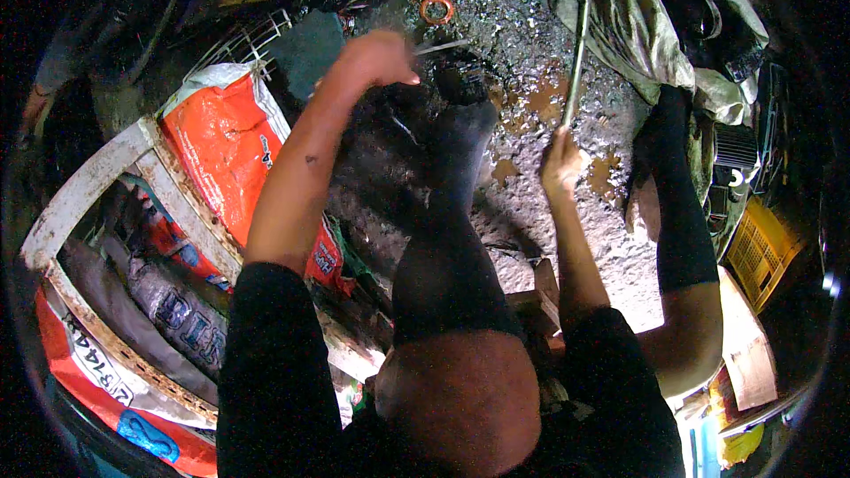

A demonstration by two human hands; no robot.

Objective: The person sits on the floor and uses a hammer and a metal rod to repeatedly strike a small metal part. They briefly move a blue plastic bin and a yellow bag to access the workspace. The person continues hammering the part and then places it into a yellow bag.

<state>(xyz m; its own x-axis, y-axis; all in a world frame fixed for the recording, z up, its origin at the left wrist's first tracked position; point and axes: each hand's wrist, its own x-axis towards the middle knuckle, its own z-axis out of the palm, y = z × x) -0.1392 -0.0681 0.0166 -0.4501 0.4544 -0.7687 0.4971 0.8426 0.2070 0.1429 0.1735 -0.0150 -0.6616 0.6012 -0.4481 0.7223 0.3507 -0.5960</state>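
Observation:
My right hand (562,164) is closed round the near end of a long, thin, pale metal rod (577,62). The rod points away over the wet ground, its far end near a crumpled grey-beige sack (633,22). Farther left, my left hand (376,57) is smeared by motion, bent at the wrist with its thumb toward the right. Its other fingers are not clear. A short, thin metal piece (441,47) shows just right of it; whether the hand holds it, I cannot tell. Beyond that lies an orange ring (436,10) on the ground.
A worn white frame (84,199) and orange-white sacks (221,146) stand at my left, with a white wire rack (248,44) behind. Dark-covered legs (456,239) reach forward between my arms. At right are a yellow plastic crate (761,248) and a wooden block (748,354).

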